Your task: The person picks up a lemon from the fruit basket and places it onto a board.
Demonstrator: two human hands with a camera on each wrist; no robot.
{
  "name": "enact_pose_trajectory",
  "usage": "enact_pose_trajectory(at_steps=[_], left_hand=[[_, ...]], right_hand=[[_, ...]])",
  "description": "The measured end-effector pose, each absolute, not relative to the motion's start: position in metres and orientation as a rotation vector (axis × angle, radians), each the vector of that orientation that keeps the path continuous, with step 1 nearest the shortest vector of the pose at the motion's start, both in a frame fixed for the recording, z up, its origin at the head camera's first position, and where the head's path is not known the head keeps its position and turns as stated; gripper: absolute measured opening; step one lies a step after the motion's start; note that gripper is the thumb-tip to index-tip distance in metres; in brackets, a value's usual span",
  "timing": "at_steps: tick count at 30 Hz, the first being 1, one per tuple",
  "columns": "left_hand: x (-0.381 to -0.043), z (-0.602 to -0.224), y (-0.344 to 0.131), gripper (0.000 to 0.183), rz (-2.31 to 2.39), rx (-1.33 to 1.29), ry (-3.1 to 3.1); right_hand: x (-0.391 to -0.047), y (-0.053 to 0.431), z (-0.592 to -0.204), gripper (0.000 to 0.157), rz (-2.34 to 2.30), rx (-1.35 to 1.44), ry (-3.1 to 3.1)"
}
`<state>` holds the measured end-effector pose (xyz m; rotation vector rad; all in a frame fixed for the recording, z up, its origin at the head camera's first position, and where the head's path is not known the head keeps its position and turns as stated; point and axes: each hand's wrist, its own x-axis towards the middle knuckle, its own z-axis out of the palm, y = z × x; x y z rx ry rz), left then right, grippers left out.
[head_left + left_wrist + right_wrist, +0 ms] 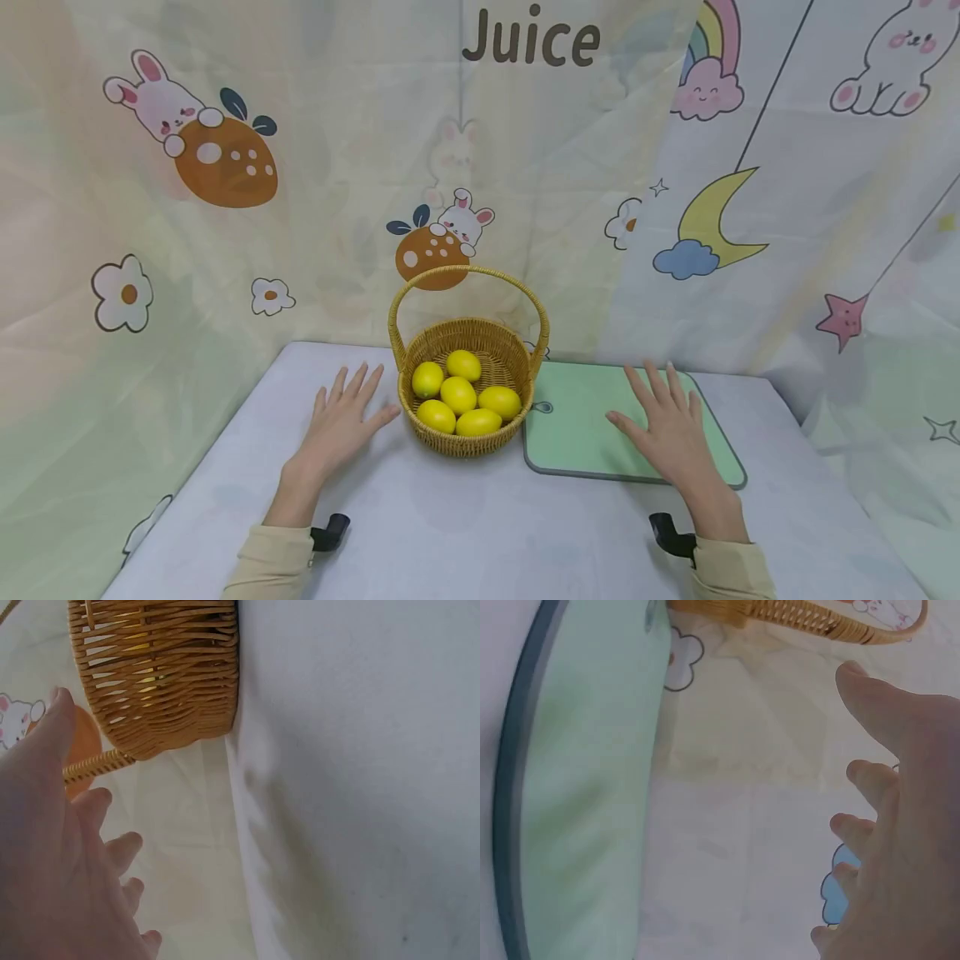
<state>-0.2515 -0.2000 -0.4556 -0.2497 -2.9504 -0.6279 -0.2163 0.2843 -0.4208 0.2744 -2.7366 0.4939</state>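
Observation:
A wicker basket point(467, 446) with a tall arched handle stands at the middle of the table, holding several yellow lemons point(458, 395). To its left hovers my left hand point(341, 425), fingers spread and straight, its thumb pointing at the basket's side. In the left wrist view the woven wall point(161, 682) shows beyond the thumb. My right hand point(667, 425), also with fingers spread, is held above a light green cutting board point(577, 425) with a grey edge. The right wrist view shows the board point(592, 787) below the hand, whose shadow falls on it. Both hands hold nothing.
A white cloth covers the table point(465, 533). Behind it hangs a printed curtain point(337, 167) with rabbits, flowers and a moon, close to the table's back edge. A black curved piece point(330, 533) sticks out at the left wrist, and a similar black piece point(672, 536) at the right.

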Motion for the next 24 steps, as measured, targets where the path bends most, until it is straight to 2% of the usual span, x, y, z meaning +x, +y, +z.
enact_pose_trajectory(at_steps=[11,24], left_hand=[[-0.250,-0.457,-0.192,0.087,-0.642,-0.288,-2.943],[-0.251,-0.462,-0.183,0.091,-0.721,-0.340,-2.973]], right_hand=[[-0.207,0.264,-0.399,0.078,0.532,0.365,-2.738],[-0.202,0.238,-0.392,0.078,0.535,0.496,-2.706]])
